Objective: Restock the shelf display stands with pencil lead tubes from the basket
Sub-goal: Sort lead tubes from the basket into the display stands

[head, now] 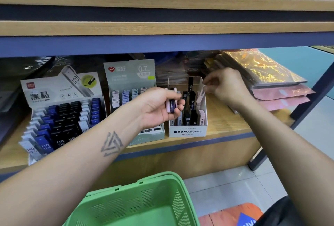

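My left hand (159,107) grips a small bunch of lead tubes (171,102), pink and dark purple, just left of the white MONO display stand (188,131). My right hand (226,85) pinches a pale pink tube (202,93) at the stand's back right slot, tilted and partly inside. Black, grey and pink tubes fill the stand's other slots. The green basket (159,180) sits below the shelf at the bottom of the view; the part of its inside that I see holds nothing.
Left of the MONO stand are a grey-green 0.7 lead stand (130,74) and a larger stand of blue, black and white HB tubes (59,117). Stacked shiny notebooks (271,81) lie to the right. An upper shelf board (162,27) overhangs.
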Available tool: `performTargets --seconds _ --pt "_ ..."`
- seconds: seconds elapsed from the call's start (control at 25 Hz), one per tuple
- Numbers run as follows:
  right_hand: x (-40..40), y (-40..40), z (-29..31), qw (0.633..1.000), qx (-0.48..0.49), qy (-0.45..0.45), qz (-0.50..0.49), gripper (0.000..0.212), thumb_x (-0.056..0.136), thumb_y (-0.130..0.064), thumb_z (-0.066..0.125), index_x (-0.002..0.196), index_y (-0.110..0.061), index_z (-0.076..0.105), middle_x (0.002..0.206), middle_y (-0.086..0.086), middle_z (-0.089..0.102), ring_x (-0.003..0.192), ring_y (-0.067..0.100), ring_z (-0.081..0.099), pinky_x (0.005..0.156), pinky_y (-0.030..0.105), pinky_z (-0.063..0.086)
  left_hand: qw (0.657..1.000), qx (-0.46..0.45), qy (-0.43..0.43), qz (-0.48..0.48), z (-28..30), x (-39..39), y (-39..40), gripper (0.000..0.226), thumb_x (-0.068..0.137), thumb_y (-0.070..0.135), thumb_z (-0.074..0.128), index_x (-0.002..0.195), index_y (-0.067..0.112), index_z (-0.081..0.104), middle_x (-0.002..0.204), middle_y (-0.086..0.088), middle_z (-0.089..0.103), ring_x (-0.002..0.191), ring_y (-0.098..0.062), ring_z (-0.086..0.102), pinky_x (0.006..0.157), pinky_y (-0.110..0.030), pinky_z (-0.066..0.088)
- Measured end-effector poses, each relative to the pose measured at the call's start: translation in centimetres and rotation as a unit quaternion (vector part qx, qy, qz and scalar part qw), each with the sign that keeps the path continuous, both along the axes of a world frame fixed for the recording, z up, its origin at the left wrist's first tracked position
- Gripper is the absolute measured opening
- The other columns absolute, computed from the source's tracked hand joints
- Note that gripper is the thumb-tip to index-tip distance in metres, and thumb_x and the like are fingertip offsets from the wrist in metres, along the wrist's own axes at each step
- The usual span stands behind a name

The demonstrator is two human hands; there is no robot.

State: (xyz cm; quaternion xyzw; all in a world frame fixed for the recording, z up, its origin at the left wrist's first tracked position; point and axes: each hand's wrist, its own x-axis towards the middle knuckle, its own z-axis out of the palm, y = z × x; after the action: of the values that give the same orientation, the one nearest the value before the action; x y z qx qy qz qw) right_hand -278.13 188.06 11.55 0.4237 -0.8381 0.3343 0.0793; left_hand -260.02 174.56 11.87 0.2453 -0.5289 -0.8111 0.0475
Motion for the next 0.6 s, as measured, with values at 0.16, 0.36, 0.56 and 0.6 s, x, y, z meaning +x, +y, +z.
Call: performTargets --seconds 0.16,0.36,0.56,0.6 --pt "-0.4 -0.1 -1.0 0.998 0.027 0.060 -0.001 0.013 0.084 -0.010 0.080 0.096 -0.013 0.078 0.090 0.003 0.074 0.082 0.016 0.067 0.079 0.031 0.056 1.000 0.000 0.008 -0.016 -0.1 -0.2 0.4 0.011 0.099 0.002 0.054 0.110 0.003 0.055 0.077 -0.013 0.063 0.062 -0.017 0.058 0.048 -0.022 0.048" --pt "-0.5 -0.4 -2.1 0.998 0.043 0.051 -0.002 0.012 0.085 -0.007 0.078 0.095 -0.013 0.078 0.090 0.005 0.074 0.083 0.018 0.068 0.079 0.032 0.056 1.000 0.001 0.011 -0.019 -0.2 0.1 0.3 0.011 0.099 0.002 0.055 0.110 0.004 0.055 0.077 -0.013 0.063 0.063 -0.017 0.058 0.048 -0.021 0.049" --pt "-0.1 -1.3 -2.6 0.992 0.102 0.068 -0.005 0.022 0.083 0.006 0.065 0.081 -0.013 0.076 0.082 0.004 0.072 0.078 0.023 0.068 0.075 0.041 0.059 1.000 0.009 0.010 -0.024 -0.4 0.1 0.4 0.007 0.099 0.002 0.055 0.105 0.004 0.057 0.075 -0.012 0.064 0.060 -0.016 0.059 0.048 -0.022 0.048" --pt "-0.1 -1.4 -2.7 0.991 0.113 0.072 -0.008 0.022 0.082 0.006 0.064 0.082 -0.013 0.076 0.083 0.005 0.071 0.078 0.024 0.068 0.075 0.042 0.060 1.000 0.009 0.010 -0.024 -0.5 0.1 0.4 0.008 0.099 0.002 0.055 0.106 0.004 0.057 0.075 -0.012 0.064 0.060 -0.016 0.059 0.048 -0.022 0.049"
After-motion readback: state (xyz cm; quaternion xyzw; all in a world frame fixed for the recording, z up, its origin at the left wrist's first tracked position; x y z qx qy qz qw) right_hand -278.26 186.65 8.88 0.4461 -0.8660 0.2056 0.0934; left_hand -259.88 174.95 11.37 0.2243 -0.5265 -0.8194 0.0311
